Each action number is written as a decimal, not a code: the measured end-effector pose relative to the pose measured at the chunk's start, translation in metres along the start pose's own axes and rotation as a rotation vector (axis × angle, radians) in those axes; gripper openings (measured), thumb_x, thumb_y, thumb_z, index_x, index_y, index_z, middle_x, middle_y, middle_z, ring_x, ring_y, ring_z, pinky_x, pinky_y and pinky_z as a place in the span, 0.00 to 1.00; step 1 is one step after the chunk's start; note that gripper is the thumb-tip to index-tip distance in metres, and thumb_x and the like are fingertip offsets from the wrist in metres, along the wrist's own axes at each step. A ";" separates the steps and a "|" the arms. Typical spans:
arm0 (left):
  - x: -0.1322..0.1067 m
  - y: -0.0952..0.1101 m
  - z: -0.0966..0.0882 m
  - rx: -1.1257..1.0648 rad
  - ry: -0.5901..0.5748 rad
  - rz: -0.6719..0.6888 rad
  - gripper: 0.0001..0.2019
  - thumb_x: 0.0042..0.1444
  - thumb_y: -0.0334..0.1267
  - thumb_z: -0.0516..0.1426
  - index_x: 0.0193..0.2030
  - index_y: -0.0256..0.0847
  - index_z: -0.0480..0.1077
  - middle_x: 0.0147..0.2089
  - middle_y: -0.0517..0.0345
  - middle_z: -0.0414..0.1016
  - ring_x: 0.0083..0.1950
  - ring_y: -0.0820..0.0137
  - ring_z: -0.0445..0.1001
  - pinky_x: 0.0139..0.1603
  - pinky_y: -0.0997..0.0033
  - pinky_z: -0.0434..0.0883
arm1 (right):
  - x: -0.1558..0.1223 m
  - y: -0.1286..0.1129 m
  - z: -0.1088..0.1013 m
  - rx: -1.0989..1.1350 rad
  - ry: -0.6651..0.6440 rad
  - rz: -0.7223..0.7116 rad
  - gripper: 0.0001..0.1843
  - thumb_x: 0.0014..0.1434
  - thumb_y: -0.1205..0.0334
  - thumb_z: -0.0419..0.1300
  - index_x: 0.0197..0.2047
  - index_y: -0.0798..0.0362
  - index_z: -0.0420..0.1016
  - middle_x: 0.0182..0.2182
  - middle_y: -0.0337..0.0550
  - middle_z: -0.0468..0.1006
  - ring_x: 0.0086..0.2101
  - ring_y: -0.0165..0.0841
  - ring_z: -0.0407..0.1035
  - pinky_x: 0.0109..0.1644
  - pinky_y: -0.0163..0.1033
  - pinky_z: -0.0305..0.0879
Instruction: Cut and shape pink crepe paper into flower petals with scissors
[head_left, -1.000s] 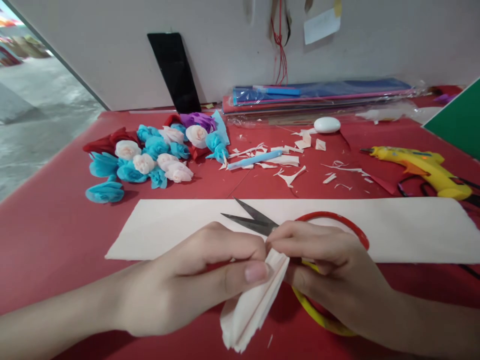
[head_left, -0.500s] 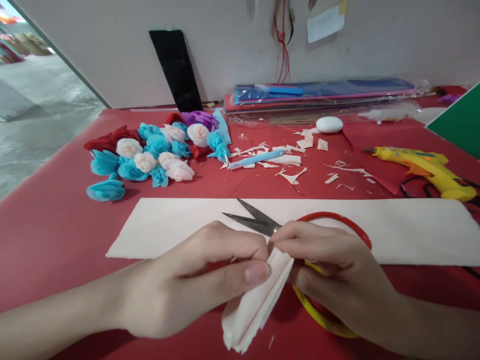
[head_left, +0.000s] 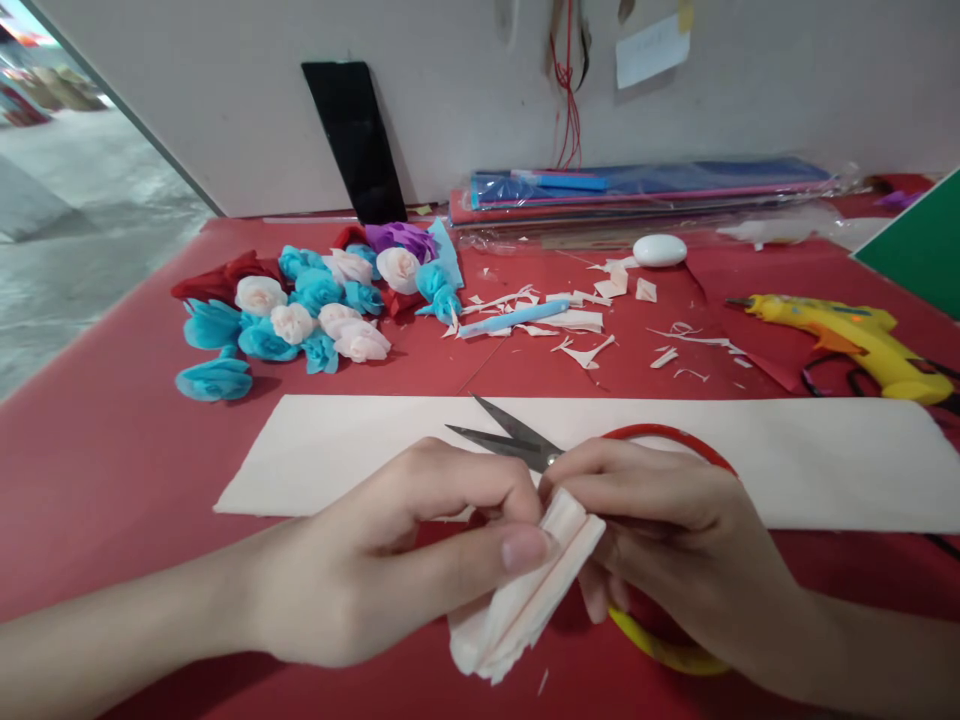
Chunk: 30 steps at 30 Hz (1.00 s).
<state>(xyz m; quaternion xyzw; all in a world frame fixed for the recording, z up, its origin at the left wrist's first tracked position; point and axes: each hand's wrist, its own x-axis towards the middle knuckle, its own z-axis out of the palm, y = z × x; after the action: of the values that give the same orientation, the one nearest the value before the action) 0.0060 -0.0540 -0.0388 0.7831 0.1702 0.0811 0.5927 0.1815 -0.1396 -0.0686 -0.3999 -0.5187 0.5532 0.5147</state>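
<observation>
My left hand [head_left: 420, 550] pinches a folded piece of pale pink crepe paper [head_left: 525, 610] between thumb and forefinger. The piece slants down toward me, its layered edges showing. My right hand [head_left: 667, 530] is closed at the upper end of the same paper; some of its fingertips are hidden behind the folds. Beneath and behind the right hand lie scissors [head_left: 517, 442] with parted blades, a red handle loop and a yellow one. Their blades rest over a long strip of whitish paper [head_left: 337, 450] spread across the red tabletop.
Blue, pink, red and purple paper flowers [head_left: 315, 290] are heaped at back left. Paper scraps [head_left: 589, 352] surround a light blue pen [head_left: 514, 318]. A yellow glue gun [head_left: 840, 330] lies right, near a white oval object [head_left: 660, 250]. A black phone-like slab [head_left: 356, 140] leans on the wall.
The folded crepe paper has shifted slightly up and to the right, and its upper end has turned. My right fingers have changed position behind it. The scissor blades have stayed put.
</observation>
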 end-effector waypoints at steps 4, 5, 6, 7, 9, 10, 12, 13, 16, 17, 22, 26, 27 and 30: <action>0.000 -0.002 0.000 -0.016 -0.003 0.007 0.15 0.63 0.42 0.47 0.26 0.38 0.61 0.31 0.56 0.73 0.33 0.71 0.72 0.35 0.73 0.68 | 0.002 -0.001 0.001 0.054 0.011 -0.033 0.15 0.57 0.72 0.55 0.38 0.43 0.79 0.34 0.39 0.72 0.21 0.21 0.70 0.21 0.23 0.66; 0.000 -0.002 0.000 -0.008 0.002 0.015 0.16 0.63 0.43 0.47 0.26 0.38 0.61 0.30 0.56 0.73 0.32 0.71 0.72 0.34 0.74 0.68 | 0.003 -0.002 0.001 0.051 0.012 -0.046 0.16 0.57 0.72 0.56 0.38 0.42 0.79 0.33 0.39 0.72 0.21 0.21 0.70 0.21 0.22 0.66; 0.000 -0.002 0.000 0.002 0.003 0.021 0.16 0.63 0.43 0.46 0.26 0.38 0.61 0.29 0.56 0.72 0.31 0.72 0.71 0.33 0.75 0.67 | 0.004 -0.002 0.001 0.036 0.015 -0.057 0.16 0.57 0.73 0.56 0.38 0.42 0.79 0.32 0.40 0.72 0.21 0.21 0.70 0.21 0.23 0.66; 0.000 -0.003 0.000 0.017 0.004 0.027 0.17 0.63 0.43 0.46 0.26 0.38 0.61 0.29 0.57 0.71 0.31 0.72 0.70 0.33 0.75 0.67 | 0.004 -0.003 0.001 0.009 0.013 -0.071 0.16 0.57 0.73 0.55 0.38 0.43 0.79 0.32 0.40 0.73 0.21 0.22 0.69 0.21 0.23 0.67; 0.001 -0.003 -0.001 0.039 0.003 0.035 0.17 0.63 0.44 0.46 0.26 0.38 0.62 0.28 0.57 0.70 0.30 0.73 0.69 0.32 0.76 0.66 | 0.004 -0.003 0.000 -0.068 0.015 -0.109 0.17 0.57 0.74 0.56 0.39 0.43 0.79 0.31 0.40 0.74 0.21 0.23 0.68 0.22 0.25 0.67; 0.001 -0.003 -0.001 0.048 0.003 0.042 0.17 0.63 0.44 0.46 0.26 0.38 0.61 0.27 0.58 0.69 0.30 0.73 0.68 0.32 0.76 0.65 | 0.004 -0.003 0.000 -0.099 0.017 -0.132 0.18 0.56 0.74 0.56 0.39 0.41 0.79 0.31 0.40 0.75 0.21 0.23 0.68 0.22 0.26 0.68; 0.002 -0.003 -0.001 0.060 0.010 0.058 0.17 0.63 0.43 0.46 0.25 0.38 0.60 0.26 0.59 0.67 0.29 0.74 0.66 0.31 0.77 0.64 | 0.003 -0.003 -0.001 -0.134 0.025 -0.165 0.19 0.56 0.75 0.57 0.41 0.39 0.78 0.32 0.38 0.76 0.21 0.23 0.67 0.23 0.27 0.68; 0.002 -0.003 -0.001 0.064 0.016 0.067 0.16 0.63 0.42 0.46 0.25 0.39 0.60 0.25 0.61 0.65 0.28 0.75 0.64 0.30 0.78 0.64 | 0.003 -0.003 -0.002 -0.148 0.032 -0.171 0.19 0.55 0.75 0.57 0.40 0.40 0.78 0.33 0.38 0.76 0.21 0.23 0.68 0.24 0.27 0.68; 0.003 -0.002 0.000 0.074 0.033 0.093 0.15 0.62 0.41 0.47 0.25 0.39 0.58 0.23 0.63 0.61 0.27 0.75 0.61 0.29 0.79 0.62 | 0.004 -0.003 -0.002 -0.210 0.056 -0.180 0.14 0.55 0.74 0.57 0.36 0.45 0.79 0.33 0.39 0.77 0.27 0.26 0.71 0.29 0.27 0.70; 0.003 -0.001 0.000 0.078 0.037 0.105 0.15 0.62 0.40 0.47 0.25 0.39 0.58 0.23 0.63 0.61 0.27 0.75 0.61 0.29 0.79 0.62 | 0.004 -0.004 -0.002 -0.234 0.064 -0.182 0.12 0.55 0.74 0.58 0.35 0.47 0.79 0.32 0.40 0.77 0.29 0.27 0.72 0.30 0.27 0.70; 0.002 0.002 0.002 0.189 0.058 0.184 0.11 0.61 0.32 0.49 0.26 0.39 0.61 0.24 0.63 0.64 0.27 0.77 0.62 0.30 0.78 0.63 | 0.008 -0.006 -0.001 -0.293 0.082 -0.211 0.11 0.54 0.74 0.59 0.32 0.49 0.78 0.32 0.40 0.77 0.32 0.27 0.72 0.34 0.26 0.68; 0.004 0.004 0.004 0.330 0.152 0.281 0.09 0.56 0.27 0.52 0.25 0.38 0.62 0.23 0.63 0.66 0.26 0.76 0.62 0.33 0.76 0.64 | 0.007 -0.007 -0.001 -0.334 0.088 -0.234 0.11 0.54 0.75 0.59 0.33 0.49 0.78 0.32 0.39 0.77 0.33 0.26 0.72 0.35 0.25 0.68; 0.005 0.004 0.005 0.363 0.180 0.306 0.08 0.55 0.27 0.53 0.26 0.38 0.63 0.23 0.63 0.67 0.27 0.76 0.63 0.34 0.75 0.64 | 0.007 -0.007 -0.001 -0.359 0.094 -0.242 0.12 0.54 0.75 0.58 0.33 0.49 0.78 0.32 0.39 0.78 0.33 0.27 0.72 0.35 0.26 0.69; 0.004 0.005 0.007 0.433 0.245 0.347 0.05 0.53 0.26 0.55 0.29 0.39 0.65 0.24 0.61 0.70 0.28 0.74 0.65 0.34 0.72 0.64 | 0.004 -0.007 -0.002 -0.437 0.116 -0.273 0.14 0.54 0.76 0.57 0.36 0.47 0.77 0.34 0.40 0.78 0.34 0.29 0.73 0.35 0.30 0.70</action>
<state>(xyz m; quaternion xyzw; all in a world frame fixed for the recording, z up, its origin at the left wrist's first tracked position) 0.0129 -0.0600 -0.0359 0.8930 0.1172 0.2368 0.3642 0.1838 -0.1359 -0.0614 -0.4591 -0.6446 0.3295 0.5148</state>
